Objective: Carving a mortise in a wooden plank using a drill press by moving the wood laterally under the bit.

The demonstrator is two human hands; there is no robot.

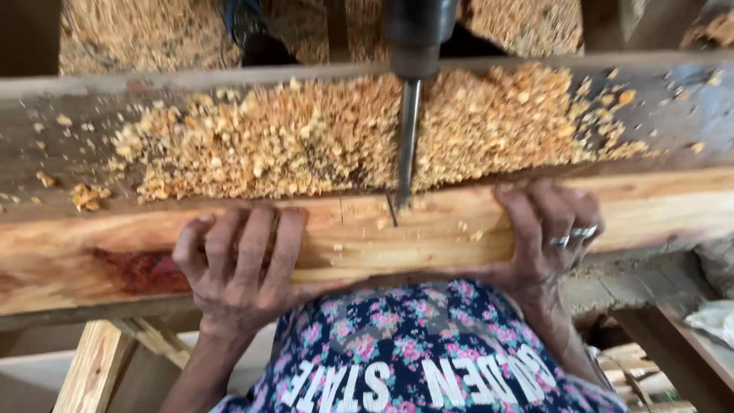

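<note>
Both hands clamped on the near edge of the pale, reddish-streaked wooden beam (428,229) — bit down on the wood.

The left hand (237,268) curls its fingers over the beam's near edge, wrapped tight on the timber; the right hand (547,229), two silver rings on one finger, grips the same edge further along. Between them the dark steel drill bit (407,141) drops from the black machine chuck (417,34) at the top edge and meets the beam's upper face. Heaps of tan wood chips (321,138) lie along the grey plank (688,107) just behind the beam. A flowered blue garment (413,344) fills the bottom edge.
</note>
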